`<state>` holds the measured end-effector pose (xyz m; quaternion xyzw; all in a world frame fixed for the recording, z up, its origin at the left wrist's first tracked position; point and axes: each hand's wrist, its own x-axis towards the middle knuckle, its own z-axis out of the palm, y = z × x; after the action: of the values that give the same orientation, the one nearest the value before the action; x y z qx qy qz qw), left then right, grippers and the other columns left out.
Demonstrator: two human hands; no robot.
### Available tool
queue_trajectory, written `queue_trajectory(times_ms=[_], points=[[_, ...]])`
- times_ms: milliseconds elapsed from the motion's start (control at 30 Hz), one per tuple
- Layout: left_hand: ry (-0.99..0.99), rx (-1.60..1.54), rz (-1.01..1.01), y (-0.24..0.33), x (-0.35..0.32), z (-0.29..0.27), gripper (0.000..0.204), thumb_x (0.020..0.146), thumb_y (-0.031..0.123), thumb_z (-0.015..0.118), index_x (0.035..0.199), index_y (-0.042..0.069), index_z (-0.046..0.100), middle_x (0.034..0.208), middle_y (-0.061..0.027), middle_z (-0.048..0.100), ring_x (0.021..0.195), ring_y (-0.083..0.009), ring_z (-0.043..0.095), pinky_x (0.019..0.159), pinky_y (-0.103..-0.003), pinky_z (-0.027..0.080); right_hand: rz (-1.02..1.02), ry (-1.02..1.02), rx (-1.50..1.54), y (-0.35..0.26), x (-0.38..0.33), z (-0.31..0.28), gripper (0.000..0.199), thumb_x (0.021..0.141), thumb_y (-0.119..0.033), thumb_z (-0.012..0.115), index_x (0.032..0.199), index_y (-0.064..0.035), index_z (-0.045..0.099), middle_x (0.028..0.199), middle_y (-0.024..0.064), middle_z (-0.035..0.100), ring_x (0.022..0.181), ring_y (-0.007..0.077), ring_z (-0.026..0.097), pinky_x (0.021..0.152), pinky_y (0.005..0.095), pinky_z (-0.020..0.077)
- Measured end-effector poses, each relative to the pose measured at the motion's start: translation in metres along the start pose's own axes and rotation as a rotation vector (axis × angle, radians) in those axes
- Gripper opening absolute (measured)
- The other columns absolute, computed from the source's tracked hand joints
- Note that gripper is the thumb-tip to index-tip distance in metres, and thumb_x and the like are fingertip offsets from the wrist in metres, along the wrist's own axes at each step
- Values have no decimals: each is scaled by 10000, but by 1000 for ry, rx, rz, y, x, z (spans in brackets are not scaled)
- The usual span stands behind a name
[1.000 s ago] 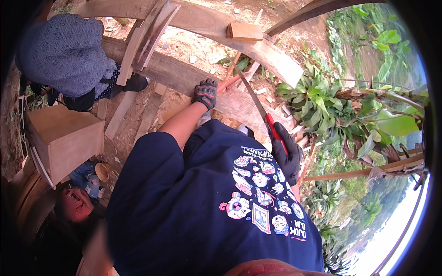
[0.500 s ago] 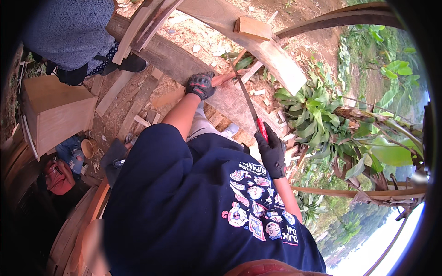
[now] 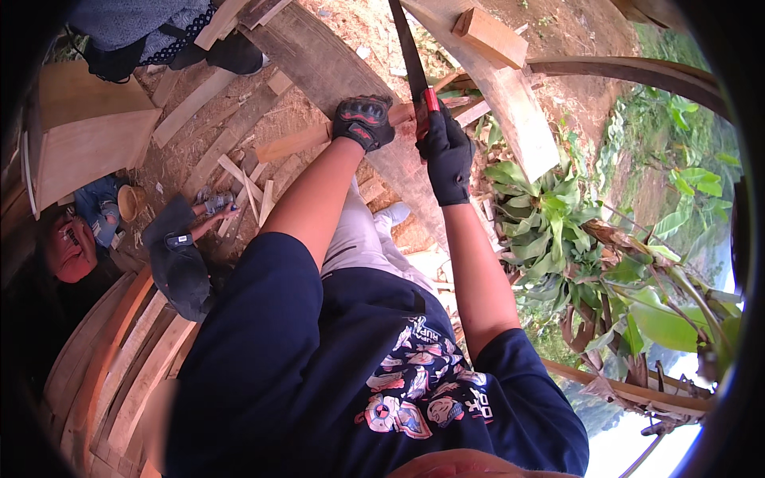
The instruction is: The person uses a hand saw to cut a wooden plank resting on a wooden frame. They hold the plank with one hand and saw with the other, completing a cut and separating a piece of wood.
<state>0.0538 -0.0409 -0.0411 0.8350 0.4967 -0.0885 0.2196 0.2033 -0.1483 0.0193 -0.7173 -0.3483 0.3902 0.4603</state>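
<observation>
My left hand (image 3: 363,122), in a black glove with red trim, is closed around a narrow wooden strip (image 3: 401,114) and presses it on a wide weathered plank (image 3: 315,60). A lighter length of wood (image 3: 291,143) shows on the other side of that fist, seemingly the same strip. My right hand (image 3: 446,155), in a black glove, grips the red handle of a hand saw (image 3: 409,57). The saw's dark blade points away from me, past the strip's right part. Whether the teeth touch the wood cannot be made out.
A broad board (image 3: 510,95) with a wooden block (image 3: 490,37) on it lies at the far right. Leafy plants (image 3: 542,207) grow beside it. A wooden box (image 3: 96,135) stands left, near a person in a dark cap (image 3: 179,275). Another person's patterned clothing (image 3: 143,28) shows at upper left.
My right hand has moved forward and left with the saw, bringing the handle close to the strip. My left hand keeps its hold. The view has shifted, and more of the capped person shows.
</observation>
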Motion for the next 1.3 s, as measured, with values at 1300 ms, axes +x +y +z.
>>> queue_trajectory(times_ms=[1300], points=[[-40,-32,-210,13,-7,-5,534,881,522,760,1293,182,757,1248,-137,782,1171,-348,748,997,-496,602,210,-162,-386,27,-213,-155,441,1138,-297,572,1475,-33,678,1297,237,775,1146,363,782,965,437,592]])
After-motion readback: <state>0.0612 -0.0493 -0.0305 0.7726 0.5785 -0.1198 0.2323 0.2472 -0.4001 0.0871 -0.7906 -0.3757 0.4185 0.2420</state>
